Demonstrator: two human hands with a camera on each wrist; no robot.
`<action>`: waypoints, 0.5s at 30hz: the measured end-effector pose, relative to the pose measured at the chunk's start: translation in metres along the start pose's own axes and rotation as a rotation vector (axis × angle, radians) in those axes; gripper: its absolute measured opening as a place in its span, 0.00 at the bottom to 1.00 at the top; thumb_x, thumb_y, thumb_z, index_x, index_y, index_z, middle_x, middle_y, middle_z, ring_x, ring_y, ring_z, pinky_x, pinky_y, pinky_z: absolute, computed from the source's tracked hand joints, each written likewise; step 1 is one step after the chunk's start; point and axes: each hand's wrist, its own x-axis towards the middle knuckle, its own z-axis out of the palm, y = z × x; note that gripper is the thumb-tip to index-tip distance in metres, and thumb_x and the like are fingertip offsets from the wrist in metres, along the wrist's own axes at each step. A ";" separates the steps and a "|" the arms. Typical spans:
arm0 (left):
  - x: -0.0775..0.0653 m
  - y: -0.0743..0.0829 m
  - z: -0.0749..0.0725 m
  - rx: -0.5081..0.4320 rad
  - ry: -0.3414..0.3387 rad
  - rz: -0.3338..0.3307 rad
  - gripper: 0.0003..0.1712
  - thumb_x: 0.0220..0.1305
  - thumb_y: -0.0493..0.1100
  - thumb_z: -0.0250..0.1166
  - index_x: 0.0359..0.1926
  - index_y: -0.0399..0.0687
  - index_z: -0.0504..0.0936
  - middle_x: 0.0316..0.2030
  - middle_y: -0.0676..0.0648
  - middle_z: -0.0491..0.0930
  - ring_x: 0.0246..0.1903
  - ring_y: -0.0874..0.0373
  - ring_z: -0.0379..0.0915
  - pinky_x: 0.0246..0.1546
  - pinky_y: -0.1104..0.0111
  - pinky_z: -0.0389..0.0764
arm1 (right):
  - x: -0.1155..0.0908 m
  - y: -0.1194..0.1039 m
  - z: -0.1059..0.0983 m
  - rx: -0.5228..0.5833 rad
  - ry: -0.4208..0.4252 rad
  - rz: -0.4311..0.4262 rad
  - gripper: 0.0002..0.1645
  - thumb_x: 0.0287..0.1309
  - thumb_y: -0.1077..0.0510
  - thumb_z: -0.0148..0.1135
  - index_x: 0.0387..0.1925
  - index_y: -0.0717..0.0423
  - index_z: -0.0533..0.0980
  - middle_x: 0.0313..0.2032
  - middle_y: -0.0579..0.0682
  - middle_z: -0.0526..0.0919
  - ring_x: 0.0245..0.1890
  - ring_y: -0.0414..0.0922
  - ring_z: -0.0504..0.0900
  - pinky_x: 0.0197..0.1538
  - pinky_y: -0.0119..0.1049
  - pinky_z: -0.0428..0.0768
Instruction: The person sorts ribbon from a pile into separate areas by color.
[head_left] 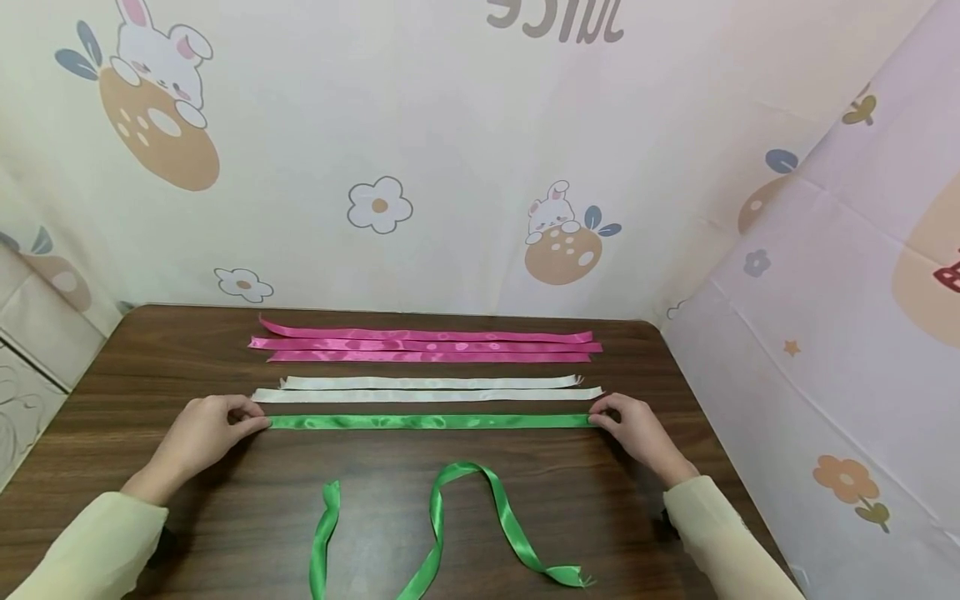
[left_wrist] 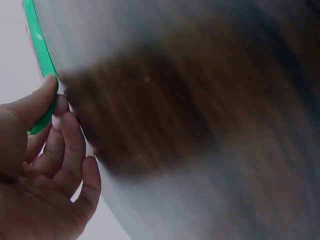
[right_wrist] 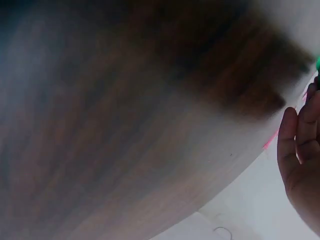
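A green satin ribbon (head_left: 431,422) stretches straight across the table, parallel to the white ones. My left hand (head_left: 206,433) pinches its left end between thumb and fingers; the left wrist view shows the ribbon (left_wrist: 41,47) held under the thumb of that hand (left_wrist: 55,145). At the other end, my right hand (head_left: 633,429) pinches the ribbon's right tip. In the right wrist view only part of the right hand (right_wrist: 302,155) shows, at the edge. Just beyond the green ribbon lie two white ribbons (head_left: 427,395), laid flat side by side.
Several pink ribbons (head_left: 427,357) lie in rows at the back of the brown wooden table (head_left: 187,350). Nearer the front are a loose, looping green ribbon (head_left: 510,525) and a twisted green length (head_left: 321,537). A printed curtain (head_left: 450,125) hangs behind the table.
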 end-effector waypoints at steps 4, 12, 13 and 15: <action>0.000 0.001 0.000 -0.006 0.014 -0.025 0.07 0.62 0.45 0.75 0.30 0.48 0.88 0.24 0.55 0.84 0.26 0.64 0.73 0.29 0.68 0.73 | 0.003 -0.001 0.002 -0.035 -0.003 0.028 0.03 0.66 0.54 0.68 0.39 0.48 0.84 0.47 0.51 0.87 0.51 0.54 0.85 0.52 0.54 0.82; -0.001 0.002 -0.002 -0.025 0.002 -0.074 0.09 0.60 0.45 0.76 0.31 0.44 0.88 0.24 0.54 0.84 0.27 0.61 0.75 0.30 0.66 0.73 | 0.003 0.005 -0.001 -0.017 -0.020 0.155 0.08 0.67 0.51 0.68 0.39 0.51 0.82 0.39 0.52 0.87 0.30 0.44 0.74 0.36 0.38 0.72; -0.001 0.002 -0.002 -0.027 0.000 -0.077 0.10 0.60 0.45 0.77 0.31 0.44 0.88 0.24 0.54 0.84 0.27 0.61 0.75 0.30 0.66 0.73 | 0.003 0.005 -0.002 -0.013 -0.025 0.169 0.10 0.67 0.50 0.68 0.39 0.52 0.82 0.37 0.52 0.86 0.29 0.44 0.73 0.35 0.37 0.71; -0.001 0.002 -0.003 -0.028 0.000 -0.083 0.10 0.59 0.46 0.77 0.32 0.44 0.88 0.24 0.54 0.84 0.27 0.61 0.75 0.30 0.66 0.73 | 0.002 0.006 -0.005 -0.008 -0.031 0.193 0.12 0.67 0.49 0.68 0.40 0.54 0.81 0.34 0.52 0.84 0.29 0.44 0.73 0.34 0.37 0.71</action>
